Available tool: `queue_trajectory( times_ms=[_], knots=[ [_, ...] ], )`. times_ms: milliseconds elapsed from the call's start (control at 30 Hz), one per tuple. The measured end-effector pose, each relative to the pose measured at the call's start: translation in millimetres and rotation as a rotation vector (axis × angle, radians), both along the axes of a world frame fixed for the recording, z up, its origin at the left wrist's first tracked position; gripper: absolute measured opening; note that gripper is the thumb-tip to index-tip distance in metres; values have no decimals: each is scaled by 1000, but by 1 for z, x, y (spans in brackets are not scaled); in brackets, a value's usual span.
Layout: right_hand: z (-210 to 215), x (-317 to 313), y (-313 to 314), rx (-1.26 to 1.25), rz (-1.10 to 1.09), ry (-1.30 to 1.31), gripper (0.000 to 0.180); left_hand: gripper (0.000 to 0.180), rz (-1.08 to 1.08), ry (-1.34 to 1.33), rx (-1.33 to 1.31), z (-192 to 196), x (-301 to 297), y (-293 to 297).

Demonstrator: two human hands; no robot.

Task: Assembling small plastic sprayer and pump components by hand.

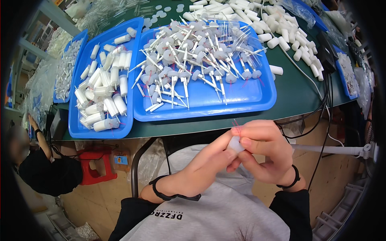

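Observation:
In front of my chest I hold a small whitish, translucent plastic piece [236, 145] with fine red strands [237, 126] sticking up from its far end. My left hand [211, 158] is closed round it from the left, covering much of its body. From the right, my right hand [266, 149] pinches it near the top, thumb and fingers close to the strands. The near end is hidden by my fingers. Beyond my hands, the middle blue tray [201, 113] bears a heap of thin white stems with round discs [189, 54], some trailing red strands.
A narrower blue tray [74, 127] to the left holds white cylinders [105, 90]. Loose white foam-like cylinders [297, 42] lie at the back right, beside a white cable [299, 68]. Black cables [311, 128] hang at the right table edge. Another person [50, 170] works at far left, near a red stool [96, 168].

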State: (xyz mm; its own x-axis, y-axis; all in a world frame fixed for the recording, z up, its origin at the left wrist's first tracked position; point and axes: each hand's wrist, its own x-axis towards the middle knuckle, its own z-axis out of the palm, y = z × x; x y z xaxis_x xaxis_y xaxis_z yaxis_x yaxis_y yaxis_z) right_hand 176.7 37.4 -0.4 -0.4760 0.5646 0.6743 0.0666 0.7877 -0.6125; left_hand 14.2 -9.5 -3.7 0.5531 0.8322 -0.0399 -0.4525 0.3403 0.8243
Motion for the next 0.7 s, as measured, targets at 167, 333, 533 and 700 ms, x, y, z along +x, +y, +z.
queue_trajectory(
  times_ms=[167, 333, 533, 700],
  knots=[
    [2, -5, -3, -8, 28, -18, 41, 41, 107, -24, -192, 6, 2, -4],
    [-2, -9, -4, 32, 2, -2, 37, 39, 111, 44, -203, 9, 4, -4],
    [4, -8, -5, 95, -22, -76, 29, 39, 152, -9, -237, 11, 5, -5],
    [0, -10, -9, 77, 9, -75, 31, 41, 184, 32, -242, 3, 4, -11]
  ],
)
